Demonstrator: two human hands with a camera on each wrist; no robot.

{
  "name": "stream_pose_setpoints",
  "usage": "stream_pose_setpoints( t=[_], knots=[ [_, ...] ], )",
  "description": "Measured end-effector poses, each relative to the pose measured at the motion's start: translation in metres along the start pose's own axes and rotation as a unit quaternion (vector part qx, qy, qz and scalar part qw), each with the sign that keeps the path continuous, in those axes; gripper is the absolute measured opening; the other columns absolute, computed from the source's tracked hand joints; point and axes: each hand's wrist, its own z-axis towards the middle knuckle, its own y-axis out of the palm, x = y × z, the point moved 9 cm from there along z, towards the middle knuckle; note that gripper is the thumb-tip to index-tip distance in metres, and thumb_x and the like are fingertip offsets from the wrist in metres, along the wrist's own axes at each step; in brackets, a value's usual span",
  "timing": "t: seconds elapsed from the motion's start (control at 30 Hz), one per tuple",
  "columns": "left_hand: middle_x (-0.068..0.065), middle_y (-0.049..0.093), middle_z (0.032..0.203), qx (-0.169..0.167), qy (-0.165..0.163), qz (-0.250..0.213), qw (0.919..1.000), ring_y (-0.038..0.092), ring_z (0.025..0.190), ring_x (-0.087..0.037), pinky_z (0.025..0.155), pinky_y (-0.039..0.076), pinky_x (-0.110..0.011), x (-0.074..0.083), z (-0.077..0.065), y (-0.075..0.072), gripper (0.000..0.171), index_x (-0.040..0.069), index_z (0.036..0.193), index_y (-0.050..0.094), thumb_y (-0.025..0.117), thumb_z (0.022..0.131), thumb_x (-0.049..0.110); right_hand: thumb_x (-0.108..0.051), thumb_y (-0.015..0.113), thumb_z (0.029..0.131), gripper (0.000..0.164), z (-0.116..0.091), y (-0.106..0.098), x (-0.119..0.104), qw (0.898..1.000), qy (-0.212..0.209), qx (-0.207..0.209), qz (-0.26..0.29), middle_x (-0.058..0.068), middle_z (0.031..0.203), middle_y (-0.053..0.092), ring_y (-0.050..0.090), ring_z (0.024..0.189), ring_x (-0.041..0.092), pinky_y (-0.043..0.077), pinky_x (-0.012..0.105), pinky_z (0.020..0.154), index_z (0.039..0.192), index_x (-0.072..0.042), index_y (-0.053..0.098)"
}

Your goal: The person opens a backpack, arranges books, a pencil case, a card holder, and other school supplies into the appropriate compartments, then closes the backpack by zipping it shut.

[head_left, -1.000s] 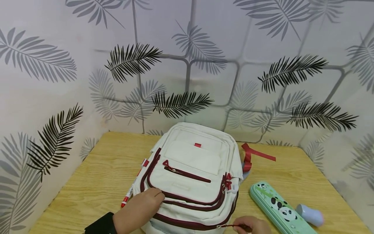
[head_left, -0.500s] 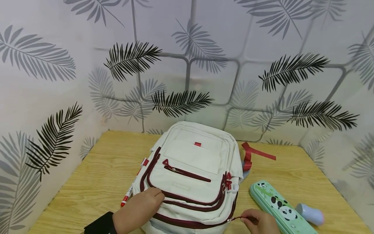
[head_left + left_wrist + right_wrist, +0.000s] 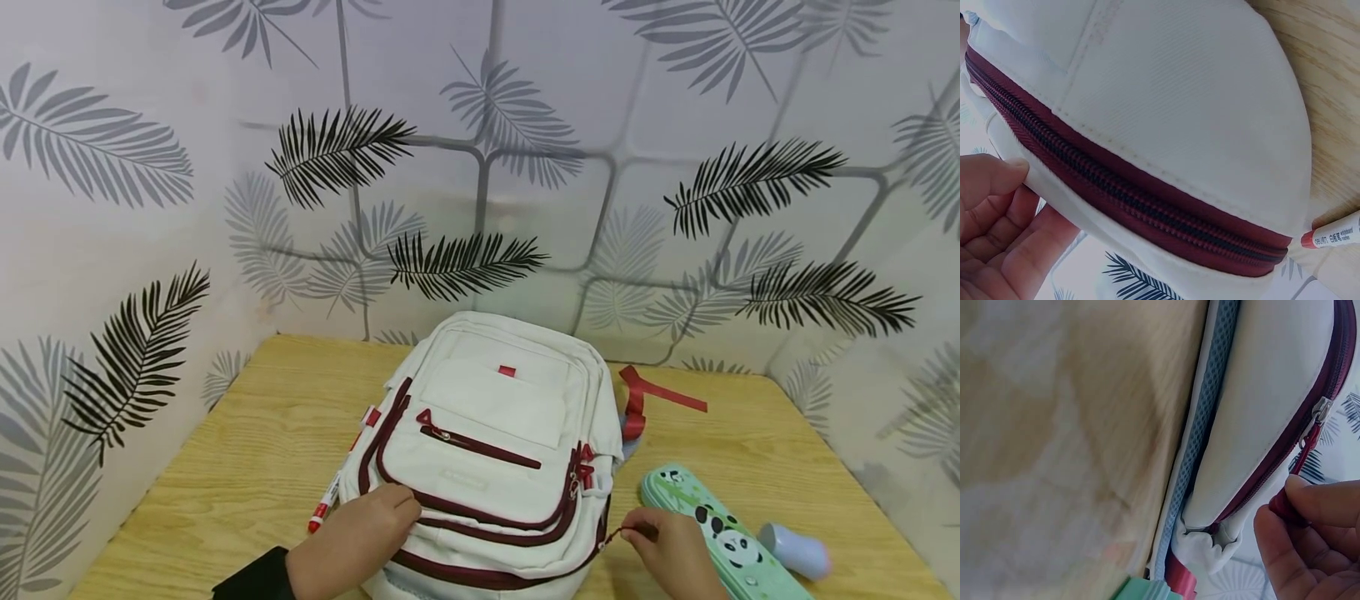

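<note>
A white backpack with dark red zippers lies on the wooden table, its top towards the wall. At its near left edge my left hand pinches a fold of the white fabric; the left wrist view shows thumb and fingers on it beside a closed stretch of zipper. By the bag's near right corner, my right hand pinches the red zipper pull between thumb and fingers. The pull's cord is stretched taut from the metal slider, which sits on the bag's right side.
A green panda pencil case lies right of the bag, partly behind my right hand. Beside it is a pale blue cylinder. A red-and-white whiteboard marker lies along the bag's left side. A red strap extends from the far right.
My right hand has drawn the slider rightwards along the near edge and round the corner up the bag's right side. The left hand keeps its hold in the same place.
</note>
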Motion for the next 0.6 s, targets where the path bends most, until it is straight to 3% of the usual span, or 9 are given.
stream_pose_setpoints(
  t=[0.2,0.4,0.6],
  knots=[
    [0.006,0.047,0.073,0.017,0.002,0.003,0.9999,0.048,0.068,-0.003,0.055,0.039,-0.011,0.001,0.000,-0.003,0.016,0.014,0.071,0.053,0.067,0.073,0.006,0.000,0.071,0.070,0.014,0.014,-0.005,-0.007,0.999,-0.040,0.021,-0.023,-0.003,0.065,0.062,0.054,0.059,0.006,0.043,0.020,0.053,0.066,-0.010,0.062],
    [0.006,0.047,0.074,-0.002,-0.003,-0.008,1.0000,0.047,0.069,-0.003,0.053,0.037,-0.009,0.001,-0.001,-0.001,0.014,0.014,0.073,0.054,0.065,0.075,0.006,0.002,0.069,0.070,0.014,0.022,-0.002,-0.004,0.998,-0.043,0.007,-0.037,-0.002,0.064,0.060,0.053,0.060,0.009,0.042,0.021,0.052,0.066,-0.009,0.062],
    [0.006,0.047,0.074,0.011,0.003,-0.009,0.9999,0.047,0.069,-0.003,0.053,0.037,-0.009,0.003,-0.001,-0.003,0.015,0.014,0.073,0.054,0.066,0.074,0.005,0.002,0.067,0.071,0.013,0.023,-0.003,-0.007,0.996,-0.053,0.010,-0.066,-0.001,0.064,0.059,0.053,0.060,0.010,0.041,0.025,0.052,0.066,-0.008,0.061]
  ],
)
